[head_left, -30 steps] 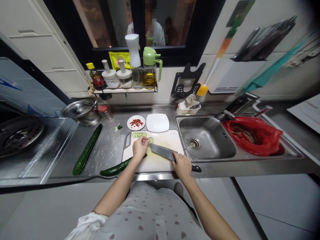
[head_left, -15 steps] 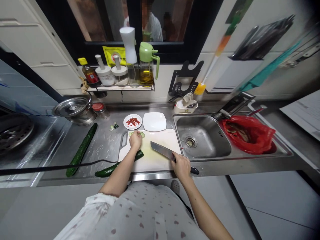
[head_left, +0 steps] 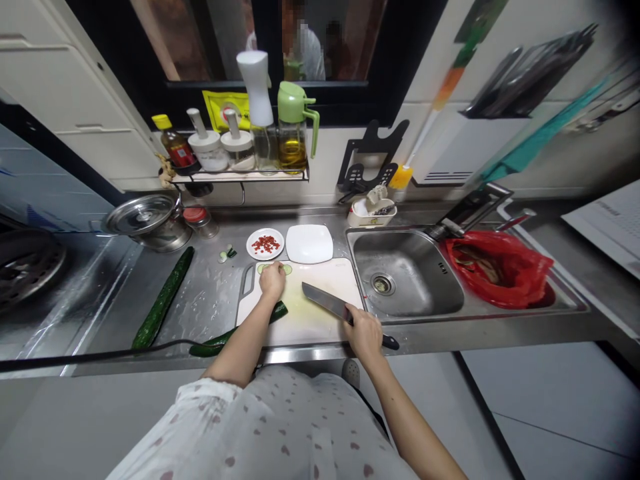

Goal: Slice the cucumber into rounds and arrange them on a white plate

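My left hand (head_left: 273,281) is at the far left part of the white cutting board (head_left: 320,328), its fingers bunched on thin cucumber slices (head_left: 287,269) that show on both sides of it. A cut cucumber (head_left: 213,344) lies partly under my left forearm, its cut end on the board. My right hand (head_left: 366,333) is closed round the black handle of a kitchen knife (head_left: 324,299). The blade points left over the board, apart from the cucumber. Beyond the board are a small plate of chopped red pieces (head_left: 265,245) and a bare white plate (head_left: 310,244).
A whole cucumber (head_left: 165,297) and small cucumber scraps (head_left: 227,254) lie on the steel counter at left, near a lidded pot (head_left: 147,220) and red-topped jar (head_left: 201,223). The sink (head_left: 407,293) and a red bag (head_left: 500,270) are at right. A dark cord (head_left: 100,355) crosses the left front.
My left hand has shifted very slightly right over the slices, uncovering a little more of them. The knife and my right hand stay almost in place.
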